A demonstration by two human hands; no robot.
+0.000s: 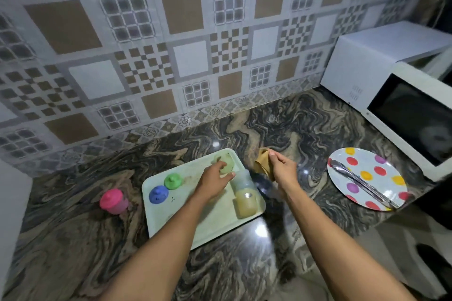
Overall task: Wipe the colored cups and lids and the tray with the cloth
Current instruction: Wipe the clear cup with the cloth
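Observation:
A pale tray [171, 217] lies on the marbled counter. On it stand a blue lidded cup [158, 194], a green lidded cup [173, 181] and a pale green lidded cup [226, 162] at its far corner. My left hand [215, 178] reaches over the tray and its fingers touch the pale green cup. A clear bottle [244, 197] with yellowish liquid lies on the tray's right side. A pink lidded cup [113, 201] stands on the counter left of the tray. My right hand [283, 170] grips a brown cloth [263, 162] just right of the tray.
A polka-dot plate [381, 173] with metal tongs [362, 182] lies at the right. A white microwave [396, 95] stands behind it. The tiled wall runs along the back of the counter, and a white surface [12, 215] borders the left.

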